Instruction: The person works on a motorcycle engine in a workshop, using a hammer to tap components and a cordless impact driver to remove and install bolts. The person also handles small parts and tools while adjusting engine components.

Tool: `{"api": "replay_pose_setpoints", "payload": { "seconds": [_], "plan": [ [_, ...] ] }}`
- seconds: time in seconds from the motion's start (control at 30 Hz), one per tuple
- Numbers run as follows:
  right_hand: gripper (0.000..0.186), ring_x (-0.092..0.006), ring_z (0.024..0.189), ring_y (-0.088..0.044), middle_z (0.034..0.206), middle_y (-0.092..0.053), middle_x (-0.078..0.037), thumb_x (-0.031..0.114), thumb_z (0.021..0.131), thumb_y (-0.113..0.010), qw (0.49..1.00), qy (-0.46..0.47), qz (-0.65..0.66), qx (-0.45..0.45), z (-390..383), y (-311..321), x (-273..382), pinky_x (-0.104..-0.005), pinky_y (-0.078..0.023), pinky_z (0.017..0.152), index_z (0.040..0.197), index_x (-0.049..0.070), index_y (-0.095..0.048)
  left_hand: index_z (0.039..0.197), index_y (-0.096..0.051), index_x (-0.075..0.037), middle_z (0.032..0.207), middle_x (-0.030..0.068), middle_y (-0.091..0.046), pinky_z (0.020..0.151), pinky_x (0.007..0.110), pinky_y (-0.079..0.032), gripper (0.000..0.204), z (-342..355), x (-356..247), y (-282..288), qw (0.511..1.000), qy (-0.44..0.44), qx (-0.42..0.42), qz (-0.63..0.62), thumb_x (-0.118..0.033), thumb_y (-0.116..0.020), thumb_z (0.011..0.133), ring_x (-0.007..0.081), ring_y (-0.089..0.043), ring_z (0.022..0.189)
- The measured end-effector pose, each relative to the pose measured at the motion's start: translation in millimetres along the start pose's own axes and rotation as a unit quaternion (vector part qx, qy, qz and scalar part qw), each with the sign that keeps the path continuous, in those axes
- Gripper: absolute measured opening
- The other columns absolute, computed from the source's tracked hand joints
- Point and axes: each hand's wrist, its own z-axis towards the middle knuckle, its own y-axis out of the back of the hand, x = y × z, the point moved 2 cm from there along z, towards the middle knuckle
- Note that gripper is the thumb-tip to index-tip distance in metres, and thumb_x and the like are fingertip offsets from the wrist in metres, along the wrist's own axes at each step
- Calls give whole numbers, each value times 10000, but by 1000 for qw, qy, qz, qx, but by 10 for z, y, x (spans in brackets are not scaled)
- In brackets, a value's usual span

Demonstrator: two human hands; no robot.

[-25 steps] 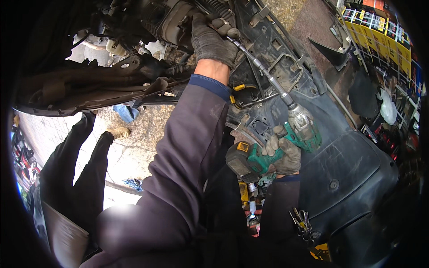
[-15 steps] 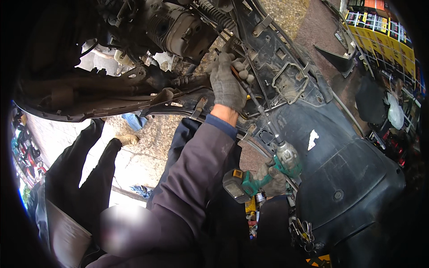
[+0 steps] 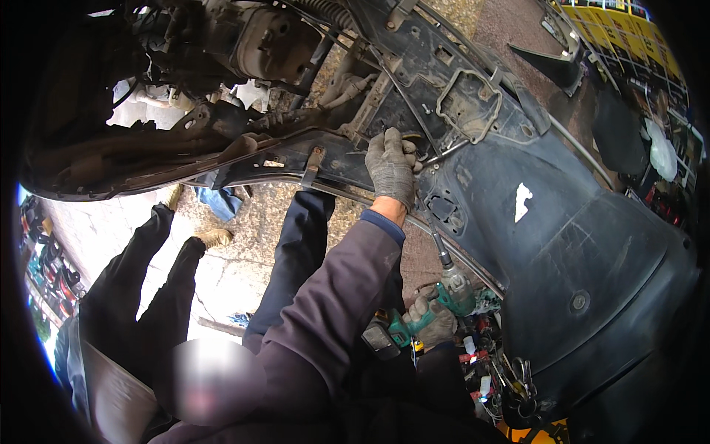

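My left hand [image 3: 390, 166], in a grey work glove, is closed at the frame of a partly stripped scooter [image 3: 344, 159]; what its fingers hold, if anything, is hidden. My gloved right hand [image 3: 441, 323] grips a green cordless impact wrench [image 3: 457, 290] by its handle, low and to the right of the left hand. From its nose a long metal extension [image 3: 441, 248] points up toward the frame. Its far end is hard to make out near the left wrist. A dark plastic body panel [image 3: 569, 255] with a torn white sticker lies just right of the wrench.
The scooter's engine [image 3: 274, 44] is at the upper left. A bunch of keys [image 3: 521, 381] hangs at the panel's lower edge. Loose tools and small items lie below the wrench. Yellow boxes [image 3: 629, 37] stand at upper right. Another person's dark-trousered legs [image 3: 166, 274] are at left.
My left hand has come down and right, off the spot under the engine. The impact wrench has drawn back lower with my right hand, its extension now away from the upper frame.
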Motion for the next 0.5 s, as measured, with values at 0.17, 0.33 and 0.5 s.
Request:
{"api": "replay_pose_setpoints", "payload": {
  "seconds": [0.17,0.33,0.5],
  "plan": [
    [271,-241,867,-596,911,-607,-56,173,958,-550,999,-8,20,45,-116,241,-74,-422,-446,819,1221,110,-538,990,-527,-119,660,-1,-512,350,232,-380,230,-31,307,125,999,7,-17,47,-349,-522,981,79,-414,416],
    [318,-244,889,-594,928,-603,-69,191,971,-530,998,8,26,51,-213,407,-107,-432,-452,836,1274,95,-515,976,-540,-88,669,6,-523,351,231,-383,200,-82,505,120,999,4,31,40,-289,-542,975,76,-447,431],
    [345,-246,865,-590,914,-598,-71,192,965,-540,999,25,21,41,-276,502,-120,-434,-461,804,1296,97,-509,987,-537,-90,677,3,-519,366,231,-391,173,-80,648,129,999,20,21,33,-259,-566,966,62,-447,457]
  ]
}}
